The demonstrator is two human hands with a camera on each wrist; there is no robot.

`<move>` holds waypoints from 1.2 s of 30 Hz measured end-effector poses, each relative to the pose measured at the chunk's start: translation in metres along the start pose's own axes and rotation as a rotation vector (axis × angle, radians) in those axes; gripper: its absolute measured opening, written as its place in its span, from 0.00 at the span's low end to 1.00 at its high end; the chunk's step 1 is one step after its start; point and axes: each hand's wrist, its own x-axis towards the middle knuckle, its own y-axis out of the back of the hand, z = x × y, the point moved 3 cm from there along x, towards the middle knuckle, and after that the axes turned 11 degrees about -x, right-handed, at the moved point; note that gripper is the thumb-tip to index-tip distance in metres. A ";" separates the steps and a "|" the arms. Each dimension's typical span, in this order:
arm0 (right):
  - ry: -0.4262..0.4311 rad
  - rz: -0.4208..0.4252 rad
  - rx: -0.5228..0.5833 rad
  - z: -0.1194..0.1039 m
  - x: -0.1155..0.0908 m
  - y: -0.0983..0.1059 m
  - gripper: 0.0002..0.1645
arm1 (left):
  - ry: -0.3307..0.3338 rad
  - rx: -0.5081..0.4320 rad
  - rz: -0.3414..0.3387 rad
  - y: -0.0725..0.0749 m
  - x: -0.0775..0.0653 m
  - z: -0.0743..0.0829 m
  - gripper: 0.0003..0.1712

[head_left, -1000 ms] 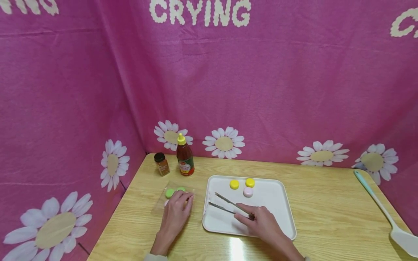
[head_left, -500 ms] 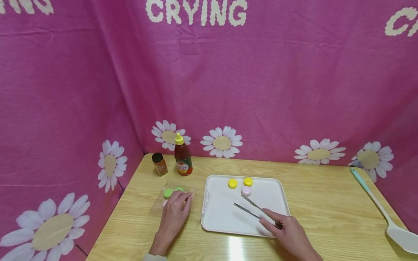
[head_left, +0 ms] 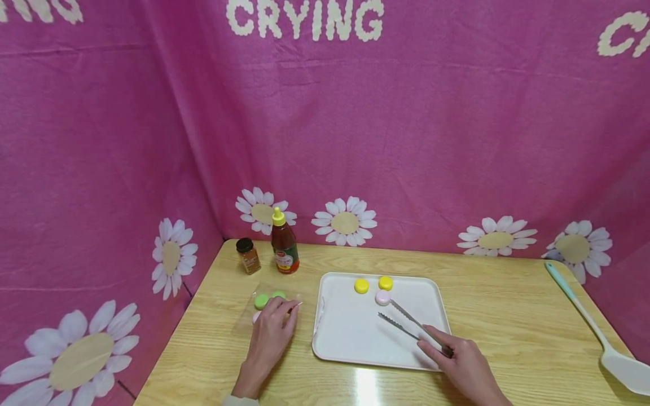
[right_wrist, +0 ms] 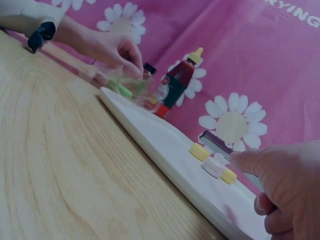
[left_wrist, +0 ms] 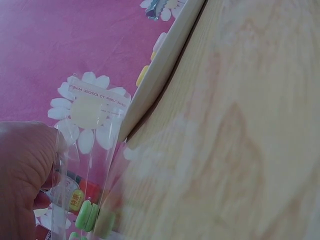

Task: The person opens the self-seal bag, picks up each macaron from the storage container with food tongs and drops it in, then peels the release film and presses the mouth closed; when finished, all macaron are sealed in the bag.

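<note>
My left hand (head_left: 269,332) pinches the edge of a clear plastic bag (left_wrist: 102,100), left of a white tray (head_left: 350,335). Inside the bag are green macarons (head_left: 261,301) and a pale pink macaron (head_left: 255,317), partly hidden by the hand. My right hand (head_left: 467,361) holds metal tongs (head_left: 421,328) over the tray, their serrated arms spread with nothing between them. One tong tip is right by a lilac macaron (head_left: 383,298) on the tray. Two yellow macarons (head_left: 361,286) sit just behind it.
Behind the bag stand a spice jar (head_left: 249,257) with a black lid and a red sauce bottle (head_left: 285,248) with a yellow cap. At the far right of the wooden table (head_left: 497,316) lies a long-handled turner (head_left: 622,369). A pink flowered cloth (head_left: 406,141) hangs behind.
My right hand has moved the spread tongs rightward, from the tray's left side to beside the lilac macaron. The left hand has stayed at the bag.
</note>
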 end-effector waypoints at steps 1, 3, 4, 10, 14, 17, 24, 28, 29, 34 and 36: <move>-0.002 0.000 0.002 0.001 0.001 0.000 0.26 | 0.001 0.001 0.000 0.000 0.000 0.000 0.04; -0.011 -0.001 0.013 0.002 0.002 0.000 0.27 | 0.003 0.002 0.001 0.000 0.000 -0.001 0.04; -0.013 -0.001 0.017 0.003 0.002 0.000 0.27 | 0.003 0.002 0.000 0.000 0.000 -0.001 0.04; 0.003 0.043 0.011 0.008 0.005 -0.001 0.25 | 0.011 0.009 -0.009 -0.001 0.000 -0.002 0.04; 0.001 0.052 0.013 0.008 0.008 0.000 0.26 | 0.017 0.011 -0.010 -0.001 0.000 -0.003 0.04; -0.010 0.023 -0.003 0.007 0.013 0.001 0.27 | 0.014 0.011 -0.006 -0.001 0.000 -0.003 0.04; -0.041 -0.055 -0.102 0.005 0.027 0.003 0.32 | 0.002 0.015 0.009 -0.001 0.001 -0.002 0.04; -0.039 -0.089 -0.132 0.003 0.034 0.003 0.33 | 0.009 0.020 0.010 -0.001 0.000 -0.001 0.04; -0.037 -0.094 -0.139 0.003 0.035 0.002 0.33 | 0.010 0.020 0.008 -0.001 0.000 -0.001 0.04; -0.030 -0.125 -0.158 0.001 0.038 -0.001 0.34 | 0.007 0.020 0.001 -0.001 0.000 -0.001 0.04; -0.023 -0.128 -0.165 0.001 0.039 -0.002 0.34 | 0.000 0.018 0.004 -0.001 0.000 -0.001 0.04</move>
